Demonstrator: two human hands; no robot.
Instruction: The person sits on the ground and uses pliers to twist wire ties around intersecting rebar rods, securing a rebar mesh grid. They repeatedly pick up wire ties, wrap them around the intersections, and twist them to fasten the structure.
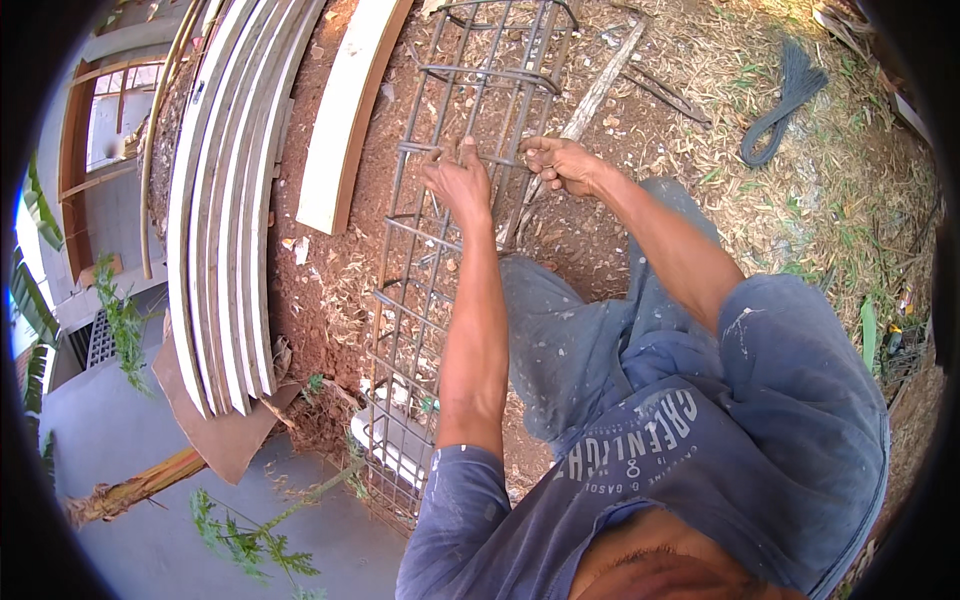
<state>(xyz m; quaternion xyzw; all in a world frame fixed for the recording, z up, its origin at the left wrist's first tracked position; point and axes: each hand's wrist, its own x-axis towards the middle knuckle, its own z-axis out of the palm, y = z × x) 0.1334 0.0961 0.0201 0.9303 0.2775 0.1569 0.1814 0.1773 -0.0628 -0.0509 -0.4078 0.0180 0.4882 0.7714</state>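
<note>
And here you are, crouched beside the steel cage (422,234), which runs from in front of you down along your left side. The framework looks well advanced, I'd judge: long bars laid out, rings spaced down the whole visible length. Your left hand (460,187) is over the cage, fingers bent at one ring (412,147), one digit raised; your right hand (565,166) is at the cage's right edge, fingers curled in by that same ring. Whether either grips steel or thin wire, I can't tell. Which joints are fastened? Too small to see, so how many remain is open. Right of the cage, well apart, lies a dark looped bundle (797,92); left of it, a board (355,110).
</note>
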